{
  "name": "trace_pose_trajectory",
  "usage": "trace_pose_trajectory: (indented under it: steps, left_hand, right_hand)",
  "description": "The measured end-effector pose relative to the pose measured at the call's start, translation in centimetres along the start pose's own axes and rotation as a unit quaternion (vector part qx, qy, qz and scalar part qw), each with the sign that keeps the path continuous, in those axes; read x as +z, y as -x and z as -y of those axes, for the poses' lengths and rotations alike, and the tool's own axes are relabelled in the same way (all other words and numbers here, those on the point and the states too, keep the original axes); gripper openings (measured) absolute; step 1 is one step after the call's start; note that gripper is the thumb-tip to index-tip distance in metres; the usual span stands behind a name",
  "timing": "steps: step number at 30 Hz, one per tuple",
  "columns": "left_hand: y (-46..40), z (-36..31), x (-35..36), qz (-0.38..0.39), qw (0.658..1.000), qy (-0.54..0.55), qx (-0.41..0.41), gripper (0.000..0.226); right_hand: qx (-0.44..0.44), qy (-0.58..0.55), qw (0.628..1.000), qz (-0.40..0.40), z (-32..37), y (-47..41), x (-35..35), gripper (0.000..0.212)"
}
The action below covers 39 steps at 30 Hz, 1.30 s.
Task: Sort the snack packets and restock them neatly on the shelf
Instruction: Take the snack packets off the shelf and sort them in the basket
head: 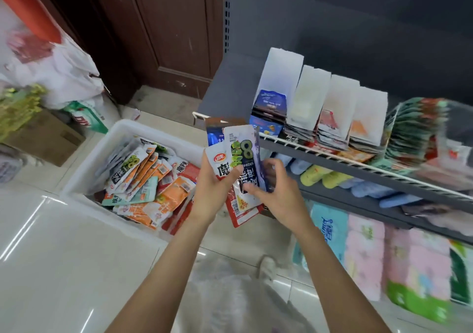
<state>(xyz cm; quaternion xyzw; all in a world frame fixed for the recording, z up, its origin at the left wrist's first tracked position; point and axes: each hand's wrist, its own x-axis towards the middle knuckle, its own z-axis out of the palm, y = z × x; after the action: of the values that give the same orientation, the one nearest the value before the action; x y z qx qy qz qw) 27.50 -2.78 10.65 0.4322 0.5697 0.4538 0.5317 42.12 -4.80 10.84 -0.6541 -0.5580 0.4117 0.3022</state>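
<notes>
A: What do the hands have?
B: The left hand [215, 186] grips a fan of snack packets [239, 158], thumb across their fronts. The right hand [273, 191] pinches the edge of the same bunch, fingers curled.
A: Where are the rest?
B: Loose in the white tub [120, 138] on the floor, just left of the hands. Beyond, on the shelf [332, 163], more stand filed in paper boxes [279, 76].

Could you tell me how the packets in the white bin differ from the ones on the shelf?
The packets in the white bin lie in a loose, mixed heap; the packets on the shelf are stacked in neat rows, sorted by kind behind white dividers. Both are small flat snack packets.
</notes>
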Motion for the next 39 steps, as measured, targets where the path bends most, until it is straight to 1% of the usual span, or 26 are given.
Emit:
trace_pose_trajectory:
  steps: [2, 4, 5, 7, 8, 11, 13, 15, 19, 21, 23, 25, 27, 29, 31, 33, 34, 35, 36, 37, 38, 39]
  left_hand:
    - [0.6, -0.4, 2.8, -0.025, 0.999, 0.030, -0.029, 0.044]
    - [1.2, -0.8, 4.7, -0.058, 0.994, 0.065, -0.059, 0.043]
    - [1.5, -1.1, 5.3, -0.075, 0.992, 0.078, -0.065, 0.043]
    - [1.8, -1.8, 6.0, -0.107, 0.986, 0.101, -0.075, 0.043]
    - [1.9, -2.1, 6.0, -0.120, 0.983, 0.112, -0.078, 0.043]
    - [1.7, -2.9, 5.9, -0.154, 0.976, 0.133, -0.082, 0.036]
    - [1.4, -3.5, 5.9, -0.166, 0.972, 0.146, -0.083, 0.031]
    - [0.9, -3.9, 6.2, -0.177, 0.968, 0.158, -0.086, 0.033]
    - [-1.0, -4.6, 6.5, -0.190, 0.963, 0.174, -0.076, 0.043]
    - [-2.5, -4.9, 6.2, -0.196, 0.960, 0.188, -0.070, 0.045]
    - [-4.4, -5.3, 5.6, -0.196, 0.957, 0.200, -0.070, 0.045]
    - [-6.6, -5.8, 4.7, -0.184, 0.958, 0.208, -0.070, 0.043]
    - [-8.7, -6.3, 3.8, -0.175, 0.962, 0.199, -0.068, 0.040]
    - [-10.5, -6.7, 3.1, -0.167, 0.965, 0.190, -0.068, 0.040]
    - [-12.0, -7.0, 2.7, -0.153, 0.968, 0.186, -0.074, 0.042]
    - [-13.1, -7.3, 2.5, -0.141, 0.968, 0.190, -0.087, 0.041]
    - [-13.6, -7.4, 2.5, -0.134, 0.968, 0.192, -0.089, 0.040]
    - [-14.1, -7.4, 2.5, -0.126, 0.969, 0.192, -0.090, 0.039]
    - [-14.5, -7.5, 2.5, -0.116, 0.971, 0.188, -0.089, 0.038]
    - [-14.8, -7.6, 2.6, -0.106, 0.973, 0.184, -0.087, 0.036]
    - [-15.1, -7.8, 2.8, -0.095, 0.975, 0.180, -0.085, 0.035]
    - [-15.4, -7.8, 3.0, -0.087, 0.976, 0.180, -0.083, 0.034]
  right_hand:
    - [0.016, -0.059, 0.997, -0.039, -1.7, 0.0, -3.1, 0.020]
    - [0.032, -0.128, 0.987, -0.092, -3.3, 0.0, -6.2, 0.008]
    - [0.039, -0.169, 0.979, -0.110, -3.9, 0.1, -7.7, 0.006]
    - [0.058, -0.237, 0.962, -0.125, -4.4, -0.2, -10.4, 0.015]
    - [0.060, -0.254, 0.958, -0.121, -4.5, -0.5, -11.6, 0.019]
    - [0.033, -0.264, 0.959, -0.101, -4.3, -2.5, -14.2, 0.020]
    - [0.005, -0.246, 0.965, -0.086, -3.3, -4.0, -15.0, 0.021]
    - [-0.020, -0.220, 0.971, -0.086, -2.3, -6.0, -15.4, 0.027]
    - [-0.035, -0.205, 0.974, -0.095, 0.2, -11.1, -14.9, 0.014]
    - [-0.064, -0.157, 0.978, -0.120, 1.4, -13.7, -14.2, 0.011]
    - [-0.094, -0.087, 0.982, -0.141, 2.2, -16.0, -13.2, 0.013]
    - [-0.108, 0.006, 0.982, -0.156, 2.5, -18.1, -11.9, 0.019]
    - [-0.138, 0.113, 0.973, -0.149, 2.5, -19.4, -10.7, 0.025]
    - [-0.182, 0.213, 0.954, -0.106, 2.1, -20.2, -9.8, 0.026]
    - [-0.190, 0.300, 0.934, -0.045, 1.6, -20.9, -9.4, 0.024]
    - [-0.172, 0.357, 0.918, 0.008, 1.6, -20.9, -9.6, 0.036]
    - [-0.162, 0.362, 0.917, 0.033, 1.6, -20.7, -9.8, 0.045]
    - [-0.157, 0.353, 0.921, 0.046, 2.0, -20.3, -10.1, 0.050]
    - [-0.165, 0.325, 0.930, 0.042, 2.4, -20.0, -10.3, 0.050]
    - [-0.165, 0.266, 0.949, 0.025, 2.9, -19.6, -10.4, 0.046]
    - [-0.148, 0.179, 0.973, 0.006, 3.8, -19.1, -10.5, 0.037]
    - [-0.107, 0.082, 0.991, -0.001, 4.8, -18.7, -10.4, 0.025]
